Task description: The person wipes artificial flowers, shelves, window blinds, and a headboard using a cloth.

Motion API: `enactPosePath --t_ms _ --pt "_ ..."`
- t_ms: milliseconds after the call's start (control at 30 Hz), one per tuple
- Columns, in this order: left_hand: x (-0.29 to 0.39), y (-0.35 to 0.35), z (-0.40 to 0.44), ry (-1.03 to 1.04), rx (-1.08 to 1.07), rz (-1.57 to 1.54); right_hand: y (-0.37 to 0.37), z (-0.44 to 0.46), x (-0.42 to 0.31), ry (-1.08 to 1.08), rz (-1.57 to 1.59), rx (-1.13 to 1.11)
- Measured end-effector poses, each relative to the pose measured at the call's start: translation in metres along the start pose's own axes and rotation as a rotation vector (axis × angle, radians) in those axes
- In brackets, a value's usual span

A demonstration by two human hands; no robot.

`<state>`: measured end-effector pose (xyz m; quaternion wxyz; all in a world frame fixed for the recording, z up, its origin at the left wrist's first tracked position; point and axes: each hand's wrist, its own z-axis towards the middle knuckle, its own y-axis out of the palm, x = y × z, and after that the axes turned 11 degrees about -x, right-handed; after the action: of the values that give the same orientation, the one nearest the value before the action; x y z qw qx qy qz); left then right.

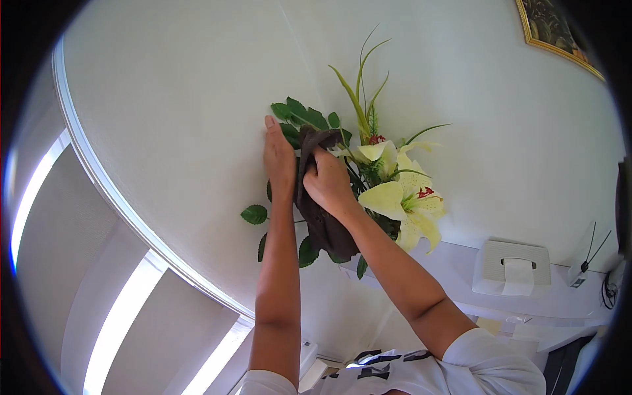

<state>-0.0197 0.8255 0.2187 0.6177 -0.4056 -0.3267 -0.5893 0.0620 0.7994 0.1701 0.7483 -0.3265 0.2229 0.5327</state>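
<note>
My right hand (329, 183) is closed on a dark brown cloth (332, 234), which is bunched at the fingers and hangs below them. Beside it, my left hand (280, 161) is upright with its visible fingers stretched out, against the green leaves (307, 117) of a flower arrangement. Part of the left hand's far side is hidden. Cream lilies (384, 201) with red stamens stand just right of the right hand, and long thin grassy blades (359, 99) rise above them. More leaves (254, 213) show left of my left forearm. The arrangement's base is hidden behind the cloth and arms.
A white shelf (454, 260) runs along the wall at lower right. On it are a white tissue box (510, 266) and a small reed diffuser (580, 271). A gold-framed picture (559, 33) hangs at upper right. Window blinds (99, 263) are at left.
</note>
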Motion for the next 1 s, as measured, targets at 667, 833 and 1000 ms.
enactPosePath --t_ms 667,833,1000 --pt "-0.009 -0.012 -0.042 0.027 0.117 -0.081 0.008 0.005 -0.021 0.09 -0.139 -0.208" --pt "-0.027 -0.021 -0.034 0.112 0.046 -0.153 0.013 0.008 -0.021 -0.053 -0.074 -0.046" --pt "-0.02 -0.018 -0.04 0.076 -0.021 -0.213 0.013 0.009 -0.023 -0.15 -0.127 0.042"
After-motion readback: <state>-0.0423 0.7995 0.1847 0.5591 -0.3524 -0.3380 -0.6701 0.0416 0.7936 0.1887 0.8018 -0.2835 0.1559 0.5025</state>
